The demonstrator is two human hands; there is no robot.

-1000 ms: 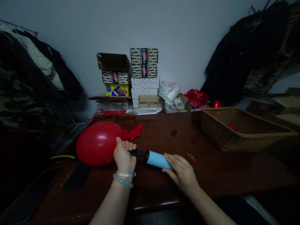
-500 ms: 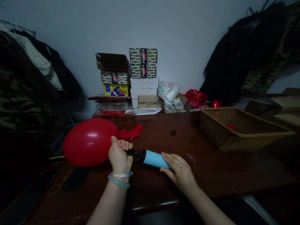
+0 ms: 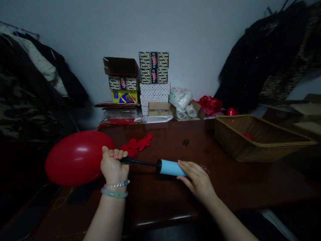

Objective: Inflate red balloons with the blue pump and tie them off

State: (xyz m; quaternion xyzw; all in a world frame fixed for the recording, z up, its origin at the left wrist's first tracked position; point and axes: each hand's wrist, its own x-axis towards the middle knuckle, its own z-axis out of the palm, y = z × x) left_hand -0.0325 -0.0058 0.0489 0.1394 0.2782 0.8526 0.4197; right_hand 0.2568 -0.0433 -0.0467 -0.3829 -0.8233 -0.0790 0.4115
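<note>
Red latex balloon (image 3: pixel 75 158) is bulging out to the left of your left hand (image 3: pixel 113 167), and you are clamping that hand firmly around its neck and the black nozzle (image 3: pixel 132 161) of a blue hand pump (image 3: pixel 171 167). Your right hand (image 3: pixel 197 180) is closing around the far end of the pump's barrel, with the pump lying level above a dark wooden table (image 3: pixel 160 204). Limp red balloons (image 3: pixel 136 144) are lying just beyond your left hand, a small black clip (image 3: pixel 186 142) is sitting farther along, and a wicker basket (image 3: pixel 235 139) is standing off to your right.
</note>
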